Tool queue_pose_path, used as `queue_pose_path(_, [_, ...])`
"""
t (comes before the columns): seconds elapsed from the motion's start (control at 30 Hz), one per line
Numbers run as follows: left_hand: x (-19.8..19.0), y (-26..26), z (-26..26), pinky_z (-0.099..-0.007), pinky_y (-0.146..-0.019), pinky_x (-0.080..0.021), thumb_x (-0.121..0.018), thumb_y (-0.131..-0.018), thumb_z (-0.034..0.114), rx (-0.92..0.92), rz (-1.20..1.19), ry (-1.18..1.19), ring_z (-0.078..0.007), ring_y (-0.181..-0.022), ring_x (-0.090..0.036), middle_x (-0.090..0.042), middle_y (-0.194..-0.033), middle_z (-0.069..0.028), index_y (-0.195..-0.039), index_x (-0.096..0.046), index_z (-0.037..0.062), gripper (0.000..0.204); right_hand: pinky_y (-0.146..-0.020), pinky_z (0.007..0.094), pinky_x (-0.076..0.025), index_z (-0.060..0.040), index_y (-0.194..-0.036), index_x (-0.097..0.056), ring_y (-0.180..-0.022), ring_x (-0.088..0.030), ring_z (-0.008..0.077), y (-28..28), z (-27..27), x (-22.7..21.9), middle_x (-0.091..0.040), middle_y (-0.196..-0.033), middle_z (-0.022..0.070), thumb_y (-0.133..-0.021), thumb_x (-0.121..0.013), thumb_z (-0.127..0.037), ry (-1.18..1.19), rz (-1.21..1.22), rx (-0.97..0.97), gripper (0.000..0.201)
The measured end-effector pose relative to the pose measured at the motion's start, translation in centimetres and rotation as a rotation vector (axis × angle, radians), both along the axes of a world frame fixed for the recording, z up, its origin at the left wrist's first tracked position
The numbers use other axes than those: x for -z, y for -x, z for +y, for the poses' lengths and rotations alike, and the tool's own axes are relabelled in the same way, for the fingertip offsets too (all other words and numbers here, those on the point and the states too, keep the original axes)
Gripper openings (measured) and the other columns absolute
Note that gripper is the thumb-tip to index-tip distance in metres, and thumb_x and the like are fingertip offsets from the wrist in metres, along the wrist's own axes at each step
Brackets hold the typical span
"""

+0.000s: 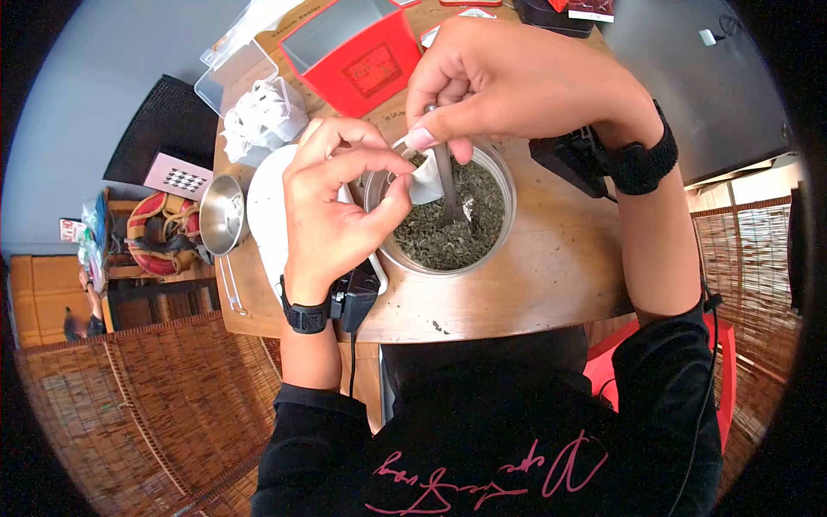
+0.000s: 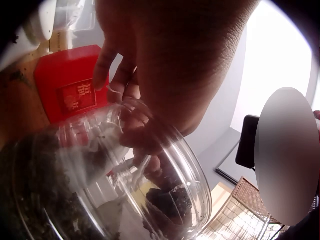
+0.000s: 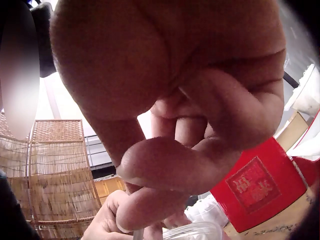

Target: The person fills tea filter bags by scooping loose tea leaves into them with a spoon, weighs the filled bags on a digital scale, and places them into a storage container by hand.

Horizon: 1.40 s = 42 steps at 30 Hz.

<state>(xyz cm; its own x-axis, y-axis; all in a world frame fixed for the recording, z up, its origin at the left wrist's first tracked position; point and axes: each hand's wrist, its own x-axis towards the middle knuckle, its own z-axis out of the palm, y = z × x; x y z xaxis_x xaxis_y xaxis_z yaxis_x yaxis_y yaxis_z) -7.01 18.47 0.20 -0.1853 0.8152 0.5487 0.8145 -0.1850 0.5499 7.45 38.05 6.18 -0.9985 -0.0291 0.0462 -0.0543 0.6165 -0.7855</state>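
A clear round jar of dried, crumbled leaves stands on the table before me. My left hand pinches the edge of a small white pouch, like an empty tea bag, over the jar's left side. Above the jar, my right hand grips a metal spoon by the upper handle, its lower end down among the leaves beside the pouch. In the left wrist view the jar's clear wall stands in front of the left fingers. The right wrist view shows curled right fingers.
Behind the jar stands an open red box. A clear plastic box full of white pouches is at the back left. A metal bowl with a handle sits at the left edge, beside a white flat object partly under my left arm.
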Motion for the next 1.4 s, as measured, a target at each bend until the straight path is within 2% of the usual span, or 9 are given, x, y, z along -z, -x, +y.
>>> queue_pose_path(0.1, [0.0,0.1,0.0,-0.0342,-0.081,-0.05,-0.079,-0.067,0.003,-0.01,0.007,-0.014,-0.0221,-0.09,-0.062,-0.067,-0.093,-0.0053,-0.083,-0.08,0.0088,0.017,-0.054,0.0267,-0.046,-0.001,-0.085,-0.076,-0.06,-0.064,0.0072,-0.6,-0.3,-2.1,-0.073,-0.069,0.0042,-0.09,-0.073,-0.021,-0.007,-0.058,0.039,0.021])
queue_pose_path(0.17, [0.0,0.1,-0.1,-0.0342,-0.081,-0.051,-0.079,-0.067,0.003,-0.014,0.018,-0.016,-0.0221,-0.09,-0.062,-0.067,-0.093,-0.0051,-0.083,-0.081,0.0093,0.018,-0.056,0.0256,-0.045,0.0028,-0.094,-0.077,-0.06,-0.06,0.0089,-1.1,-0.3,-3.9,-0.071,-0.071,0.005,-0.096,-0.068,-0.014,0.177,-0.171,0.013,0.02])
queue_pose_path(0.3, [-0.1,0.1,0.0,-0.0333,-0.08,-0.051,-0.08,-0.066,0.001,-0.01,0.028,-0.016,-0.0212,-0.09,-0.062,-0.067,-0.093,-0.0042,-0.084,-0.082,0.0103,0.02,-0.056,0.0201,-0.044,0.0016,-0.1,-0.077,-0.061,-0.058,0.0035,-1.1,0.9,-2.4,-0.073,-0.074,0.0015,-0.099,-0.068,-0.016,0.341,-0.152,-0.044,0.02])
queue_pose_path(0.37, [0.0,0.1,-0.1,-0.033,-0.08,-0.051,-0.08,-0.066,0.001,-0.01,0.037,-0.019,-0.0208,-0.09,-0.062,-0.067,-0.093,-0.0039,-0.085,-0.082,0.0106,0.021,-0.055,0.019,-0.044,0.0006,-0.104,-0.077,-0.059,-0.058,0.0032,-1.4,1.3,-1.5,-0.074,-0.076,0.0023,-0.101,-0.068,-0.018,0.477,-0.147,0.085,0.02])
queue_pose_path(0.5, [-0.1,0.0,-0.1,-0.0334,-0.079,-0.051,-0.081,-0.065,0.001,-0.004,0.015,-0.015,-0.0204,-0.09,-0.062,-0.067,-0.093,-0.003,-0.085,-0.082,0.0111,0.023,-0.054,0.0182,-0.044,-0.0009,-0.105,-0.077,-0.059,-0.059,0.0029,-1.8,3.5,-2.7,-0.075,-0.079,0.0026,-0.101,-0.069,-0.02,0.422,-0.178,0.043,0.021])
queue_pose_path(0.6, [0.0,0.2,-0.1,-0.0336,-0.079,-0.051,-0.081,-0.065,0.001,0.001,0.024,-0.024,-0.0204,-0.089,-0.062,-0.067,-0.093,-0.0026,-0.085,-0.083,0.0115,0.023,-0.051,0.0164,-0.042,0.0008,-0.105,-0.076,-0.058,-0.058,0.0026,-2.5,3.8,-2.8,-0.076,-0.081,0.0045,-0.101,-0.067,-0.016,0.396,-0.07,0.307,0.019])
queue_pose_path(0.7, [0.0,0.2,-0.1,-0.0332,-0.078,-0.051,-0.08,-0.064,0.002,0.016,0.036,-0.038,-0.0205,-0.089,-0.062,-0.067,-0.093,-0.0022,-0.085,-0.083,0.0122,0.023,-0.051,0.0169,-0.043,0.0011,-0.105,-0.076,-0.057,-0.057,0.003,-3.4,5.4,-2.8,-0.074,-0.078,0.0041,-0.101,-0.067,-0.016,0.325,0.046,0.387,0.019])
queue_pose_path(1.23, [0.0,0.3,-0.1,-0.0337,-0.079,-0.052,-0.079,-0.064,0.004,0.027,0.061,-0.05,-0.0213,-0.088,-0.062,-0.066,-0.094,-0.0026,-0.085,-0.083,0.0133,0.023,-0.056,0.0183,-0.048,0.0034,-0.108,-0.077,-0.066,-0.062,0.0041,-3.0,1.4,-4.3,-0.074,-0.08,0.0047,-0.097,-0.073,-0.013,0.045,0.429,0.312,0.02])
queue_pose_path(1.4, [-0.1,0.3,-0.1,-0.034,-0.079,-0.052,-0.078,-0.064,0.003,0.029,0.067,-0.051,-0.0215,-0.088,-0.062,-0.066,-0.093,-0.0026,-0.084,-0.083,0.0125,0.023,-0.055,0.0182,-0.047,0.0041,-0.106,-0.077,-0.066,-0.063,0.005,-3.4,0.0,-5.6,-0.075,-0.08,0.0056,-0.097,-0.073,-0.012,0.02,0.317,0.323,0.019])
